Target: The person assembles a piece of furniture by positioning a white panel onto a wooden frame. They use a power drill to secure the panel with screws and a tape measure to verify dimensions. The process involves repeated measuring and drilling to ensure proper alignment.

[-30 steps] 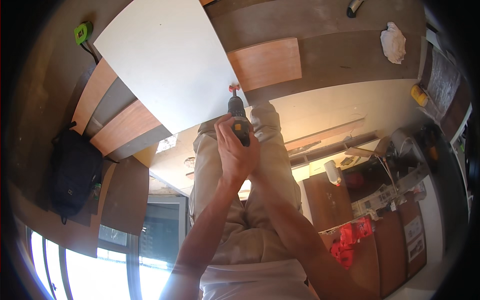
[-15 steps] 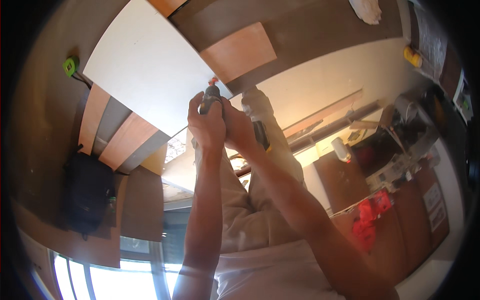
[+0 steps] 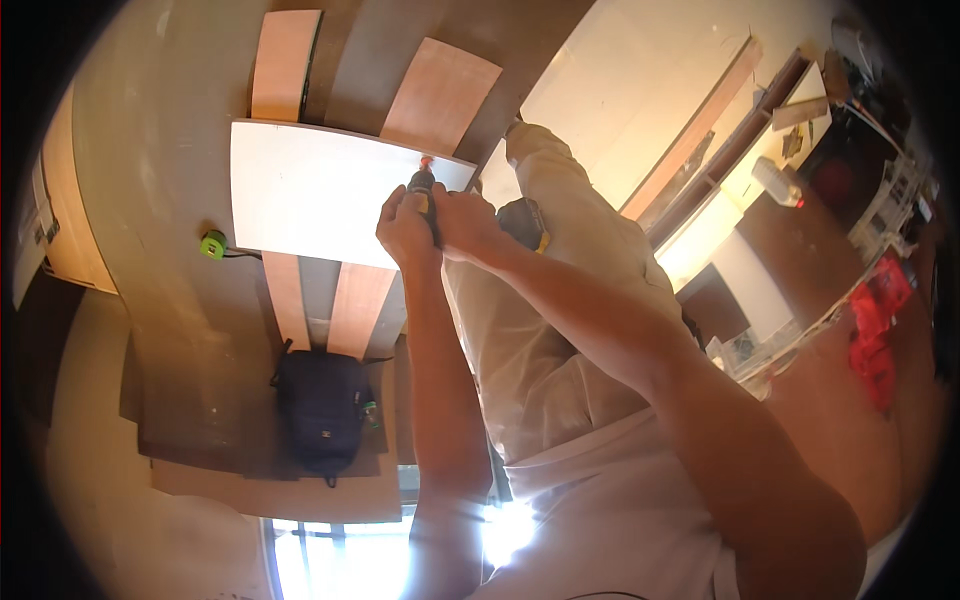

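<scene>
Both my hands are closed around a cordless drill (image 3: 421, 181) with a dark body and yellow parts. My left hand (image 3: 405, 228) wraps its front part. On the rear grip is my right hand (image 3: 468, 224), and the dark battery end (image 3: 522, 224) shows beyond that wrist. An orange-red tip (image 3: 426, 162) at the drill's front is over the white board (image 3: 310, 185), close to its right end; whether it has entered the surface I cannot tell. Wood strips lie at the board's far side (image 3: 440, 95) and near side (image 3: 362, 305).
Left of the board lies a green tape measure (image 3: 213, 245). A dark backpack (image 3: 320, 410) is nearer, on the left. My trousered leg (image 3: 560, 180) stretches beside the board. At right are a white bottle (image 3: 778, 182), a red cloth (image 3: 877, 330) and assorted clutter.
My view has swung round, so the board appears turned and the backpack and tape measure sit farther right. Both hands keep hold of the drill, its tip still near the board's end.
</scene>
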A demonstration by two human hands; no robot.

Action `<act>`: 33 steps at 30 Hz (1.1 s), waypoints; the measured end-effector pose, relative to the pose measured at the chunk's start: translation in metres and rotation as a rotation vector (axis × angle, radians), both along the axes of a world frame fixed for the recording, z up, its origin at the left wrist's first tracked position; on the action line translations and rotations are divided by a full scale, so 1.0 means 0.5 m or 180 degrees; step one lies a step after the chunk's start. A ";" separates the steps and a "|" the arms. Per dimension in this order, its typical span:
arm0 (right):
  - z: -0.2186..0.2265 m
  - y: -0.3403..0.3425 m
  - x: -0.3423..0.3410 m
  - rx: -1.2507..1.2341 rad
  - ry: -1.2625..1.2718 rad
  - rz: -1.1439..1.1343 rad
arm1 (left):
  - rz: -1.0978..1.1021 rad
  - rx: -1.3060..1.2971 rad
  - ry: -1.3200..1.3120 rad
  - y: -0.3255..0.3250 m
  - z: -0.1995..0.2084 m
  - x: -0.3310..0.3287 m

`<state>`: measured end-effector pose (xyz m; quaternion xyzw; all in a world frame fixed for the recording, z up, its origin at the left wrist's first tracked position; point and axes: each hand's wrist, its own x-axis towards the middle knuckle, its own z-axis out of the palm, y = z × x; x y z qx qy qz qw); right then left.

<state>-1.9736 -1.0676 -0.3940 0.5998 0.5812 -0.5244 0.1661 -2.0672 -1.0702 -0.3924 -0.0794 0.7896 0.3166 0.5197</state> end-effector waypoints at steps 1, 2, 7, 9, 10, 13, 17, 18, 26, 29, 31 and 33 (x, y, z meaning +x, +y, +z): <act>-0.001 0.004 0.001 -0.0056 -0.0011 -0.0018 | -0.0154 0.0014 0.0040 0.006 0.000 0.002; -0.002 0.004 -0.001 -0.0106 -0.0019 -0.0028 | -0.0300 0.0036 0.0082 0.009 -0.007 0.001; 0.008 -0.014 0.006 -0.0182 -0.0028 -0.0176 | -0.0434 0.0143 0.0147 -0.009 -0.001 0.011; 0.009 -0.015 0.003 -0.0192 -0.0042 -0.0267 | -0.0552 0.0155 0.0172 -0.015 0.005 0.015; 0.013 -0.020 0.006 -0.0174 -0.0038 -0.0312 | -0.0603 0.0162 0.0185 -0.016 0.006 0.016; 0.013 -0.033 0.011 -0.0097 0.0065 -0.0383 | -0.0628 0.0257 0.0268 -0.023 0.007 0.016; 0.013 -0.046 0.007 -0.0013 0.0037 -0.0349 | -0.0534 0.0240 0.0190 -0.034 0.017 0.017; 0.017 -0.047 0.006 -0.0021 0.0032 -0.0367 | -0.0550 0.0244 0.0201 -0.035 0.020 0.016; 0.022 -0.040 0.007 -0.0113 0.0011 -0.0462 | -0.0603 0.0311 0.0165 -0.028 0.028 0.018; 0.020 -0.040 0.013 -0.0167 0.0030 -0.0459 | -0.0672 0.0280 0.0192 -0.028 0.026 0.020; 0.021 -0.043 0.015 -0.0130 0.0023 -0.0446 | -0.0632 0.0280 0.0180 -0.030 0.021 0.021; 0.021 -0.042 0.017 -0.0154 0.0012 -0.0431 | -0.0610 0.0277 0.0169 -0.028 0.019 0.024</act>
